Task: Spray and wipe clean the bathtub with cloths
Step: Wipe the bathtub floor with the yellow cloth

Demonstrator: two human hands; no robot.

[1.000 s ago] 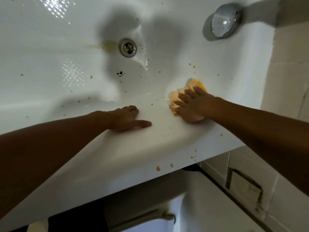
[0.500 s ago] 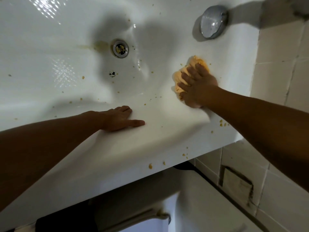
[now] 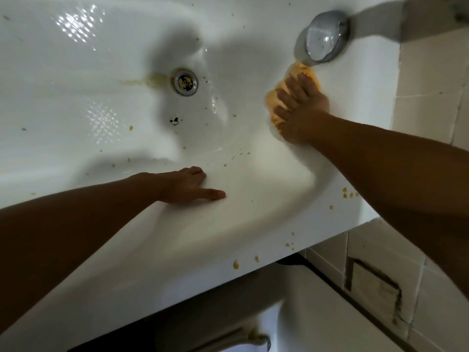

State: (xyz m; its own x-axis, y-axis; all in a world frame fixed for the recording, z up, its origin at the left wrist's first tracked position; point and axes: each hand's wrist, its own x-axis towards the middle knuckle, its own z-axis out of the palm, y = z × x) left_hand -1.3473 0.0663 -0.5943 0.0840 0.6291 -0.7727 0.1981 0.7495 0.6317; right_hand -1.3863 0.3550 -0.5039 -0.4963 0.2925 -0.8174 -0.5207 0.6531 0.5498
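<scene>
The white bathtub (image 3: 177, 250) fills the view, dotted with yellowish crumbs (image 3: 347, 193) on its rim and inner slope. An orange cloth (image 3: 304, 71) lies bunched on the tub's inner wall, just below the chrome overflow knob (image 3: 324, 35). My right hand (image 3: 302, 110) presses on the cloth with spread fingers and covers most of it. My left hand (image 3: 187, 185) rests flat on the tub's near inner edge, thumb pointing right, holding nothing.
The chrome drain (image 3: 185, 82) sits in the tub floor with a yellow stain (image 3: 152, 78) to its left and a dark chip (image 3: 174, 120) below it. A beige tiled wall (image 3: 431, 72) borders the tub on the right, with a damaged tile (image 3: 375, 290) lower down.
My right hand has slid the orange cloth up and to the right, from the near rim to just under the chrome knob. My left hand has stayed planted on the tub edge.
</scene>
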